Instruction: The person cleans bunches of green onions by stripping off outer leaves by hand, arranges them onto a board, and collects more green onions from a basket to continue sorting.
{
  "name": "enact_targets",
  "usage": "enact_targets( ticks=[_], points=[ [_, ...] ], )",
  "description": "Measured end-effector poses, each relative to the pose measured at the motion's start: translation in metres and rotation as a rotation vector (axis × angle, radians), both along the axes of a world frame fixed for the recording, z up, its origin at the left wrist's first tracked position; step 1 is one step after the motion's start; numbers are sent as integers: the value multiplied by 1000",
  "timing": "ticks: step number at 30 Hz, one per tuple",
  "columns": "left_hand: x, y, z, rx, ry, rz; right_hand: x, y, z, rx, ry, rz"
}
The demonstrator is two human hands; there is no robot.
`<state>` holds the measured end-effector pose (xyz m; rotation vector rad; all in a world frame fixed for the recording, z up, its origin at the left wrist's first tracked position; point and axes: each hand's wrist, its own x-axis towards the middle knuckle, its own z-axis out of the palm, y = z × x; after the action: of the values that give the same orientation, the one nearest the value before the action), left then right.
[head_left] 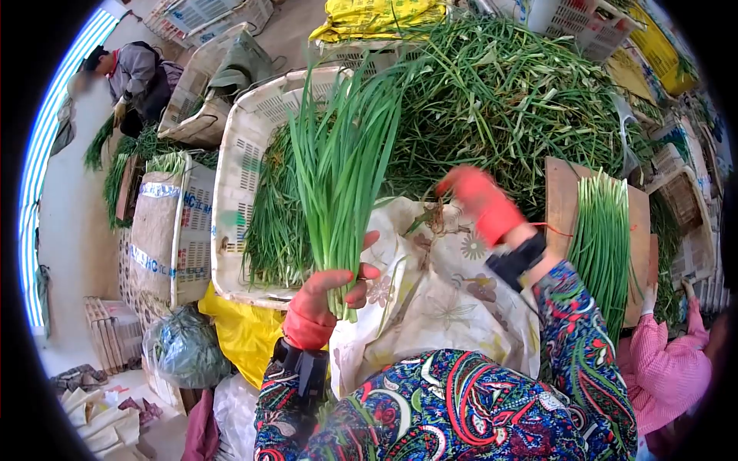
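Note:
My left hand (323,296), in a red glove, is wrapped round the pale lower stalks of a bunch of garlic chives (338,177). The long green leaves stand upright and fan out above it. My right hand (480,200), also in red, is smeared by motion over the lap cloth (438,300), apart from the bunch. Withered brownish strands (437,218) show just below its fingertips; whether the fingers grip them I cannot tell. A neat stack of chives (600,238) lies on a wooden board (560,207) to the right.
A white plastic crate (231,192) with chives stands at the left. A large heap of loose leaves (507,92) spreads at the back. A yellow sack (246,326) hangs below the crate. One co-worker (138,73) is at the upper left, another in a pink sleeve (665,365) at right.

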<state>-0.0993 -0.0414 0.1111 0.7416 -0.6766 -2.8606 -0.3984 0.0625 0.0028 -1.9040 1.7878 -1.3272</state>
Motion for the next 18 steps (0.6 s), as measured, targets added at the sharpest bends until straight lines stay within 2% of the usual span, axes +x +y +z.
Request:
enact_targets(
  ticks=[1, 2, 3, 4, 5, 7, 10, 12, 14, 15, 18],
  points=[
    [-1, 3, 4, -75, -27, -13, -24, -12, 38, 631, -391, -303],
    [-1, 4, 4, -121, -48, -21, -47, -10, 36, 511, -998, -622],
    [-1, 4, 3, -166, -67, -30, -65, -2, 38, 537, -917, -606],
    [-1, 5, 3, -213, -88, -39, -74, -3, 38, 626, -642, -546],
    [1, 6, 1, -234, -115, -14, -69, 2, 30, 573, 11, -717],
    [3, 7, -5, -280, -164, 4, -48, 4, 33, 392, 474, -629],
    [3, 8, -8, -369, -224, -74, 11, -19, 69, 76, 5, -46],
    [1, 12, -3, -352, -288, -48, 52, -31, 97, -60, 161, 101],
    [-1, 21, 6, -339, -376, -6, 83, -42, 79, -34, 165, 136],
    [-2, 25, 13, -328, -430, 19, 94, -39, 76, -16, 123, 53],
    [8, 20, 2, -387, -450, -61, 101, -33, 87, 327, 230, 11]
  ],
)
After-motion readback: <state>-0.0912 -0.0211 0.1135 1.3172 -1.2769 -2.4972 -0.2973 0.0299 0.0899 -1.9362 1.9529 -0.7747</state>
